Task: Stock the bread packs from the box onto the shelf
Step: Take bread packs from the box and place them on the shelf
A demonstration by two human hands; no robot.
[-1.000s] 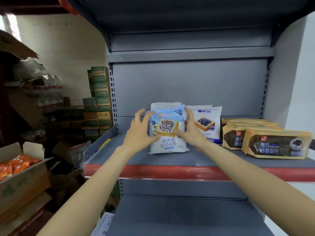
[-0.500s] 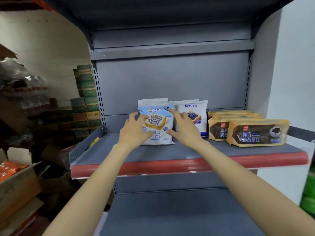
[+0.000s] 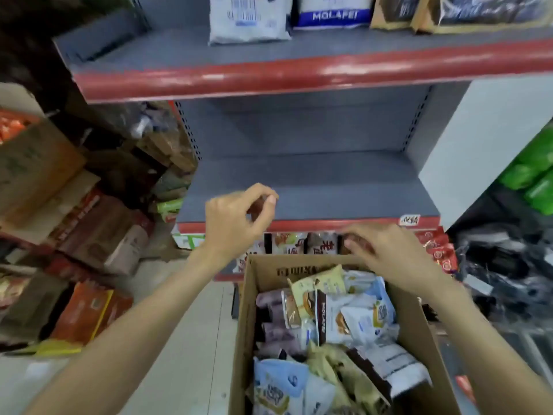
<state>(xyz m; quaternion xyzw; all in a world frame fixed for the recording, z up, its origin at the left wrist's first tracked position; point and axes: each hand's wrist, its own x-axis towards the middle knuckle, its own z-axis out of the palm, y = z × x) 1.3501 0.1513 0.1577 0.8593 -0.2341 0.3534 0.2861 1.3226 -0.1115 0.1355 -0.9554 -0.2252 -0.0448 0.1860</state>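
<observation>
Both hands empty above box [image 3: 248, 310]: left hand [image 3: 236, 223] loosely curled, right hand [image 3: 386, 253] fingers relaxed. Best reaching for top bread packs [image 3: 338, 319], gripping edges gently to avoid crushing.

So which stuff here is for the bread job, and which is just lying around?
For the job: box, bread packs in it, top shelf with packs already on it, both hands.
Lying around: orange packs, green packs, brown cartons.
</observation>
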